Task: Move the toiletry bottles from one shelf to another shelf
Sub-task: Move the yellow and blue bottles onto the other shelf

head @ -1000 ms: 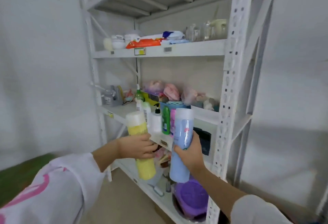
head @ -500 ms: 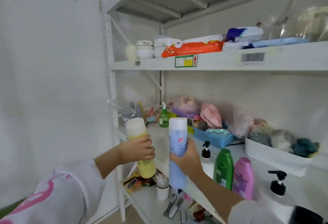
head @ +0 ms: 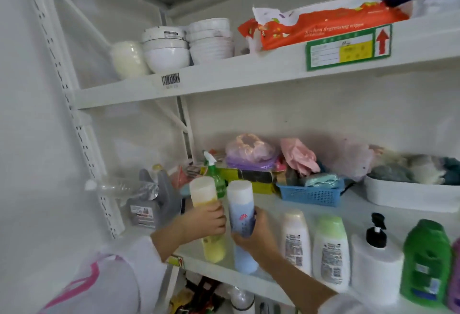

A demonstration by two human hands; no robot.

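My left hand (head: 205,221) grips a yellow bottle (head: 214,249) with a white cap around its middle. Beside it my right hand (head: 256,235) grips a pale blue bottle (head: 245,259) with a white cap. Both bottles stand upright with their bottoms at or just above the front of the middle shelf (head: 268,204); whether they touch it I cannot tell. To their right on that shelf stand a white bottle (head: 296,239), a white and green bottle (head: 329,251), a white pump bottle (head: 375,264) and a green bottle (head: 427,261).
Behind the bottles sit a green spray bottle (head: 214,177), a blue basket (head: 310,193), a white tub (head: 408,193), bagged items and a grey jug (head: 154,201). The upper shelf (head: 249,72) carries white bowls (head: 165,48) and an orange wipes pack (head: 323,25). A white upright (head: 79,139) stands at left.
Both hands have lifted the yellow and blue bottles from the level of the lower shelf up to the middle shelf. The view has moved closer and up.
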